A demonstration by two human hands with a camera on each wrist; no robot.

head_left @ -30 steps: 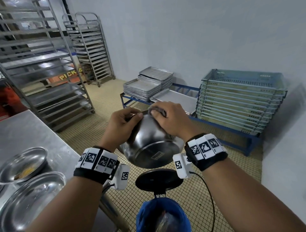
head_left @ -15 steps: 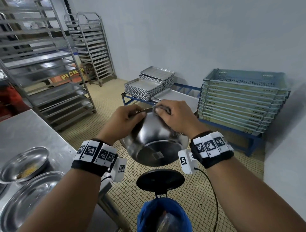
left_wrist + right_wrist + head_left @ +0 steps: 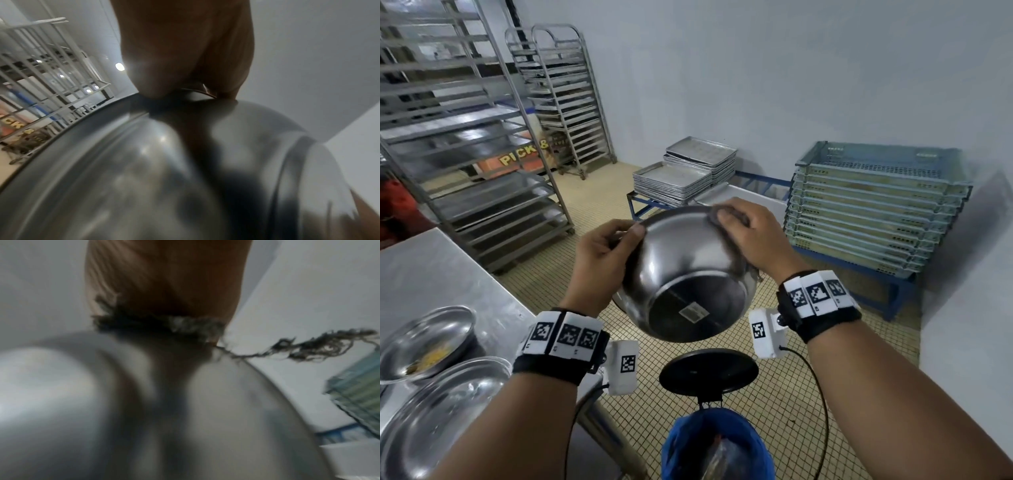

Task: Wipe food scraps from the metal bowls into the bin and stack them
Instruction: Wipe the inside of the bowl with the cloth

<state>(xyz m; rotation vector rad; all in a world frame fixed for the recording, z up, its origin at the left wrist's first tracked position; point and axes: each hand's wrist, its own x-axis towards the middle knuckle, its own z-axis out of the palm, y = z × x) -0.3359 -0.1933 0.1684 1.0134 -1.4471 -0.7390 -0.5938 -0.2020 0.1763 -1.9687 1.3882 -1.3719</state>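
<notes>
I hold a metal bowl (image 3: 685, 274) tipped with its base toward me, above the bin (image 3: 717, 448) with the blue liner. My left hand (image 3: 606, 253) grips the bowl's left rim (image 3: 115, 107), thumb on the outside. My right hand (image 3: 750, 233) holds a grey frayed cloth (image 3: 717, 214) against the far right rim; the cloth (image 3: 164, 326) shows under the fingers in the right wrist view, a loose thread trailing right. The inside of the bowl is hidden. Two more metal bowls sit on the steel table at lower left: one (image 3: 428, 342) with yellow scraps, one (image 3: 438, 418) nearer.
The bin's black lid (image 3: 709, 370) stands raised behind its opening. The steel table (image 3: 431, 274) fills the left. Tray racks (image 3: 465, 137) stand at the back left. Stacked metal trays (image 3: 685, 174) and blue-green crates (image 3: 876, 205) rest on a low blue frame by the wall.
The bowl has risen a little and tipped so its base faces me more. My right hand with the cloth has slid along the far rim; the left grip holds.
</notes>
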